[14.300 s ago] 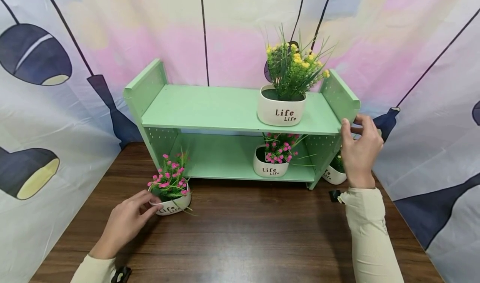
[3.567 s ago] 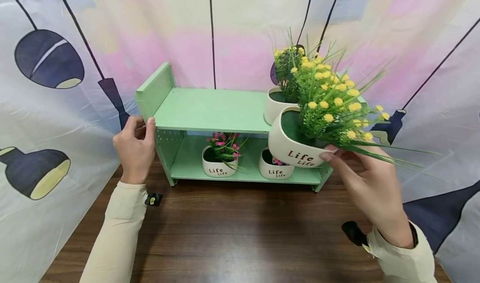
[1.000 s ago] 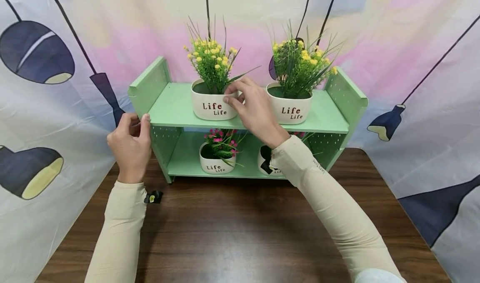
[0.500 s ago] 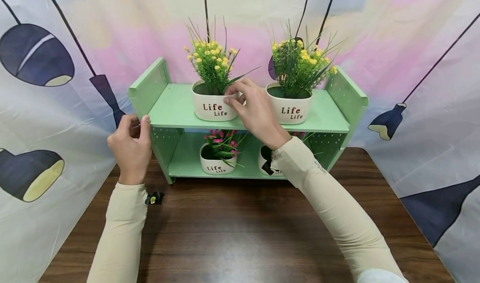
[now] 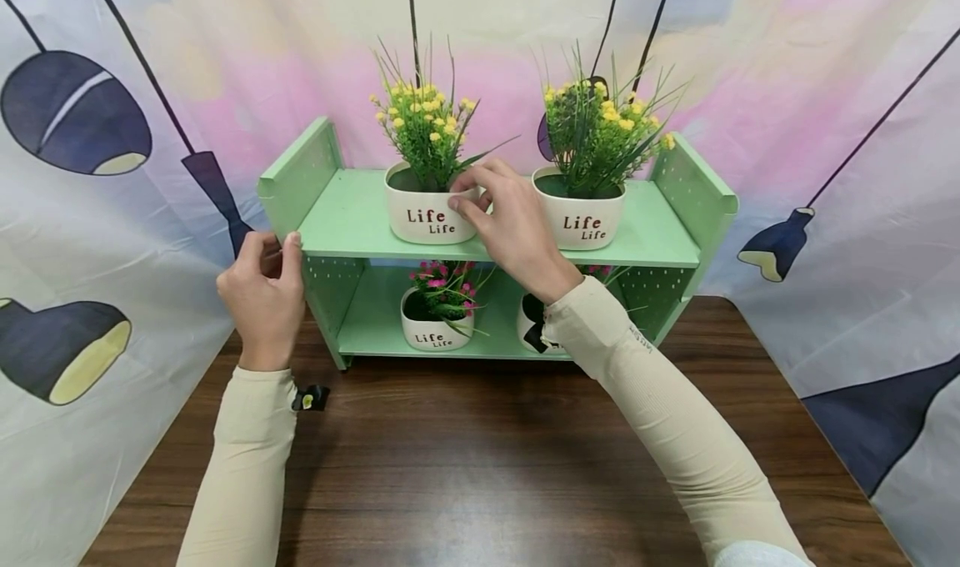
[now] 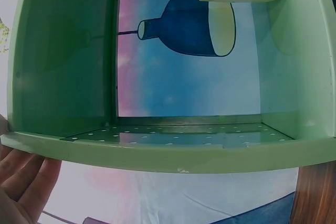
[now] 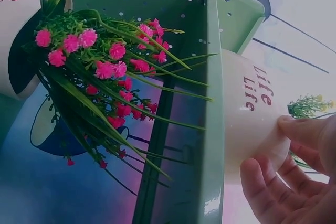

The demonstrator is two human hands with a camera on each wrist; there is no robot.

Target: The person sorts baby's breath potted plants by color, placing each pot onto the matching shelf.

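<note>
On the top board of a green two-tier shelf [image 5: 352, 208], a white oval flowerpot [image 5: 420, 229] with yellow artificial flowers stands upright at left. My right hand [image 5: 517, 233] pinches its right rim, thumb on the outer wall and fingers over the edge; the right wrist view shows thumb and fingers at the pot [image 7: 247, 135]. My left hand [image 5: 262, 300] grips the front edge of the shelf's left side panel, thumb in front. Its fingers [image 6: 39, 182] reach round the panel's outer side in the left wrist view.
A second yellow-flowered pot [image 5: 577, 221] stands at the top right. Below, a pink-flowered pot [image 5: 435, 333] sits left of centre; another pink-flowered pot [image 5: 527, 321] is partly hidden by my right wrist. The shelf stands on a brown wooden table [image 5: 465, 459] before a patterned curtain [image 5: 487, 33].
Earlier my right hand held the yellow-flowered pot in the air; now it stands at top left. The pink-flowered pot moved from table to lower board. Over the last second, hands stayed nearly still.
</note>
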